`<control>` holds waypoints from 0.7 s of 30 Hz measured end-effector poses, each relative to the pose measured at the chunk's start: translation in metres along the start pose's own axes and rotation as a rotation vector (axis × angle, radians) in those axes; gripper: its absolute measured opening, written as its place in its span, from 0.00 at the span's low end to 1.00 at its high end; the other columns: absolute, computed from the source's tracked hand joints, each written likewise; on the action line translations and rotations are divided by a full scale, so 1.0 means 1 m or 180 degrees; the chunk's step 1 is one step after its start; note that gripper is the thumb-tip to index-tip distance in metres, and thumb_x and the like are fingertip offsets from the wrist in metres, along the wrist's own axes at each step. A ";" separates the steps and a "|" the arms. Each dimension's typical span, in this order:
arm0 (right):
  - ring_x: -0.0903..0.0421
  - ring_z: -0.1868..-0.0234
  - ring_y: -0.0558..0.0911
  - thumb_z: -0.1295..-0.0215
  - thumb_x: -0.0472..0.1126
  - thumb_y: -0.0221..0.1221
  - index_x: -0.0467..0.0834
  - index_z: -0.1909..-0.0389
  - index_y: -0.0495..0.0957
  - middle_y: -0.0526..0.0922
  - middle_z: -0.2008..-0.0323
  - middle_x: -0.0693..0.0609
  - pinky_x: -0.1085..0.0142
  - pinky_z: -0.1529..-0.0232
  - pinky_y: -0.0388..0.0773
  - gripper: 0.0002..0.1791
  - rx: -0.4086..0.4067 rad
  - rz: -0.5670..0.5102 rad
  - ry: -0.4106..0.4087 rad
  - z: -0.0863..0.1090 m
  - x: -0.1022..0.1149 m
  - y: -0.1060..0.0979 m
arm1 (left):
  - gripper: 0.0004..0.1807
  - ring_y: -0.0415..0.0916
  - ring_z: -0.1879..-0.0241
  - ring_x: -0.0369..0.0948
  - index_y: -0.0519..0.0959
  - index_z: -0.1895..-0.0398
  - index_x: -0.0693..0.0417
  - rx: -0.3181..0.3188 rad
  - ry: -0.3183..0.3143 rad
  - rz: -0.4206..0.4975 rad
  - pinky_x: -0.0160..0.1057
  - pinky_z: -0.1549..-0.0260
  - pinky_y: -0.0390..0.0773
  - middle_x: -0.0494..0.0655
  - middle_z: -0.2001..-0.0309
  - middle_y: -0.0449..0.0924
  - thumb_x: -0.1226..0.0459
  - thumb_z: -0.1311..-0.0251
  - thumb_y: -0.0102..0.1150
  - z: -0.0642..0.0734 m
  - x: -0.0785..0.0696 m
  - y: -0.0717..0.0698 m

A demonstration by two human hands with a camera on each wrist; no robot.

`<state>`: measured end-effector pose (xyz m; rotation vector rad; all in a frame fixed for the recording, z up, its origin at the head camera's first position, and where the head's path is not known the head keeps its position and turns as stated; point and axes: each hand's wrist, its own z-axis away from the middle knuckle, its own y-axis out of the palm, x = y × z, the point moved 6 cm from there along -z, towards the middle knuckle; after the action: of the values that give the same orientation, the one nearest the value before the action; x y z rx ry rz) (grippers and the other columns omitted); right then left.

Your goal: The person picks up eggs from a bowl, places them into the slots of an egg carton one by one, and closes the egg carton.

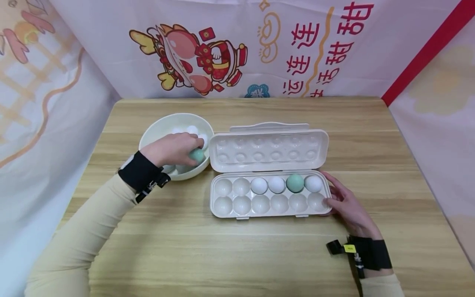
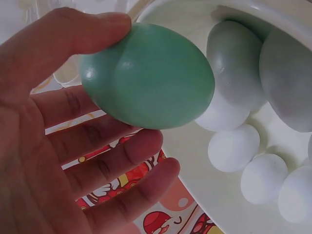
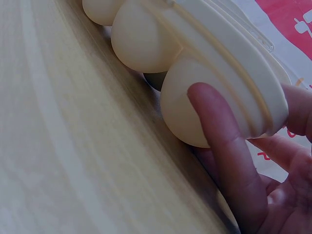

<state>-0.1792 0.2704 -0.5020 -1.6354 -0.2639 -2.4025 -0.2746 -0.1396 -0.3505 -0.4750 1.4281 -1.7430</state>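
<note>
A green egg (image 1: 197,155) is pinched between the thumb and fingers of my left hand (image 1: 172,149), over the right side of a white bowl (image 1: 148,133). The left wrist view shows white eggs (image 2: 234,147) and grey-green eggs (image 2: 235,63) in that bowl. My right hand (image 1: 349,208) grips the right end of an open white egg carton (image 1: 260,204). In its back row, toward the right, sit white eggs (image 1: 259,185) and one green egg (image 1: 295,183). The two left cups of that row and the whole front row hold no eggs.
The carton's dimpled lid (image 1: 268,150) lies folded back behind it, close to the bowl's right side. Both stand on a wood-grain table (image 1: 208,255). A printed cloth (image 1: 237,49) hangs behind the table's back edge, with more cloth at the sides.
</note>
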 end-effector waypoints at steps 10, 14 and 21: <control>0.52 0.53 0.76 0.37 0.26 0.53 0.61 0.25 0.51 0.59 0.35 0.36 0.59 0.62 0.80 0.45 -0.0004 0.0053 -0.0050 -0.001 0.002 0.000 | 0.13 0.70 0.69 0.44 0.76 0.63 0.56 -0.0073 0.0049 -0.0029 0.44 0.68 0.74 0.47 0.68 0.73 0.64 0.49 0.67 0.004 -0.010 -0.001; 0.52 0.54 0.76 0.37 0.25 0.53 0.60 0.25 0.51 0.59 0.36 0.36 0.60 0.62 0.80 0.45 0.0007 0.0040 -0.0068 -0.001 0.003 0.001 | 0.13 0.71 0.68 0.44 0.76 0.62 0.56 -0.0093 0.0043 -0.0040 0.44 0.68 0.74 0.46 0.68 0.73 0.63 0.48 0.68 0.005 -0.014 -0.002; 0.52 0.54 0.76 0.37 0.25 0.52 0.61 0.25 0.51 0.59 0.36 0.38 0.61 0.62 0.80 0.45 -0.0006 0.0042 -0.0035 -0.001 0.002 0.000 | 0.13 0.71 0.68 0.44 0.76 0.63 0.55 -0.0126 0.0067 -0.0074 0.45 0.68 0.75 0.46 0.67 0.74 0.62 0.49 0.68 0.006 -0.021 -0.004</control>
<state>-0.1808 0.2700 -0.5001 -1.6462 -0.2521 -2.3855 -0.2589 -0.1268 -0.3407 -0.4976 1.4797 -1.7455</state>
